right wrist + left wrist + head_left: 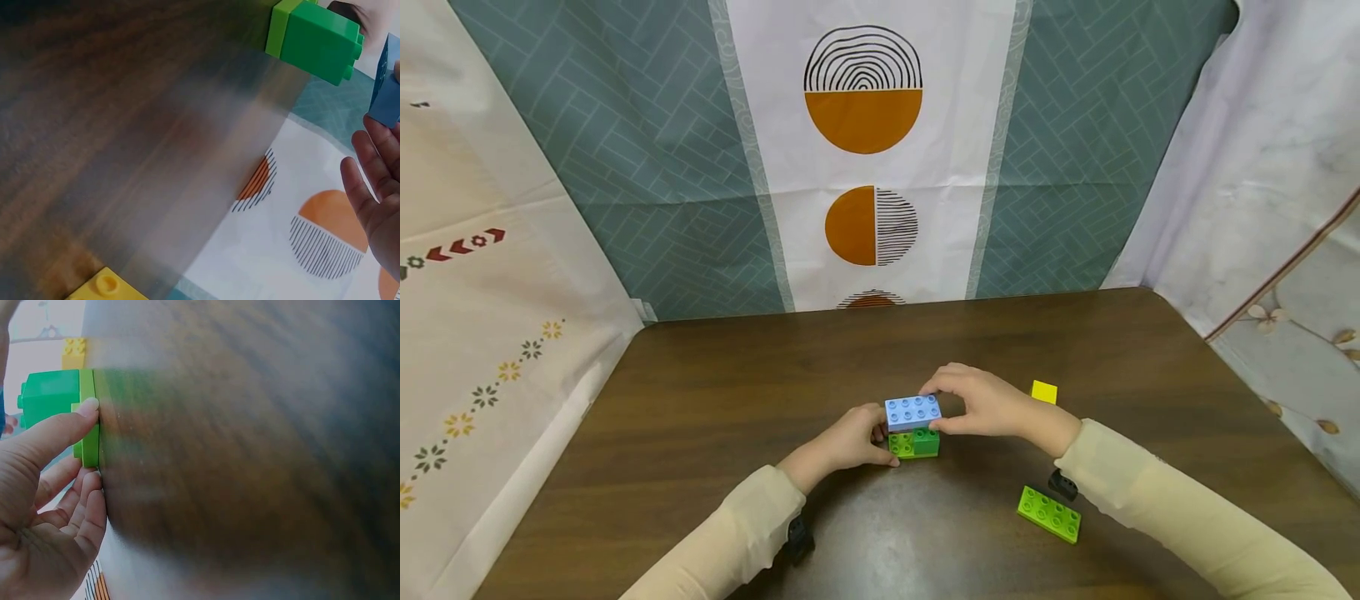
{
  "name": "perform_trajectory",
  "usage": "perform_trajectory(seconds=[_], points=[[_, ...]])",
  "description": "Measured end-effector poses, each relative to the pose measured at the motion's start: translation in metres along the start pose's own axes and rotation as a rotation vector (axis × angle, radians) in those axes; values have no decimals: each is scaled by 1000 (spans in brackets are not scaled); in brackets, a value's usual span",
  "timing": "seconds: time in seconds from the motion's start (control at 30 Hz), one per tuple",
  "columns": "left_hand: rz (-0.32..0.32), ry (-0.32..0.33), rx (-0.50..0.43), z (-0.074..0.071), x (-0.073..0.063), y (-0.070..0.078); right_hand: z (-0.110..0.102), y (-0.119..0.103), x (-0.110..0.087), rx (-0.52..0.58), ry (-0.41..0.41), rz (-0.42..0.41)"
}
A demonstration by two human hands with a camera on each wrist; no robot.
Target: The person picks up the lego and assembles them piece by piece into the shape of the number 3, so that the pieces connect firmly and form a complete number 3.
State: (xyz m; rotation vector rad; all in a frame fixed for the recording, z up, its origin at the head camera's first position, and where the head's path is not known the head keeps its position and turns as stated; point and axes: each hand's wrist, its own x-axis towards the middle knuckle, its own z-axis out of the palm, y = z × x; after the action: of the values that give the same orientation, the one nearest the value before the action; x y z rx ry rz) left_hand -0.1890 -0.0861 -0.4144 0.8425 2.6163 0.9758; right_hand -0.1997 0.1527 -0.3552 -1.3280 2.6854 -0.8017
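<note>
A flat lime-green building brick [901, 446] lies on the table with a darker green brick [927, 441] on its right half. My left hand [850, 437] pinches the lime brick's left end, the thumb against its near side in the left wrist view. A light blue brick [913, 412] with two rows of studs is pinched by my right hand [981, 402] at its right end. In the right wrist view the blue brick [386, 84] hangs in the air, apart from the green brick [320, 42].
Another flat lime-green brick [1049, 514] lies on the right of the table, below the right forearm. Just beyond that forearm stands a yellow brick [1044, 392], partly hidden. Hanging cloths [880, 167] border the table [715, 375] at the back and sides.
</note>
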Motion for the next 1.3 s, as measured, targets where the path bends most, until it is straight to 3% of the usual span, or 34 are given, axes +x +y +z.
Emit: perform_trajectory(seconds=[0.33,0.77,1.3], points=[[-11,-13,-4,1,-2,1,6,-1,-4,-17,-13,18],[1,6,-13,2,0,-2,12,3,-4,-26,-2,-41],[-12,-5,11,0,0,1,13,4,-6,-33,-24,-29]])
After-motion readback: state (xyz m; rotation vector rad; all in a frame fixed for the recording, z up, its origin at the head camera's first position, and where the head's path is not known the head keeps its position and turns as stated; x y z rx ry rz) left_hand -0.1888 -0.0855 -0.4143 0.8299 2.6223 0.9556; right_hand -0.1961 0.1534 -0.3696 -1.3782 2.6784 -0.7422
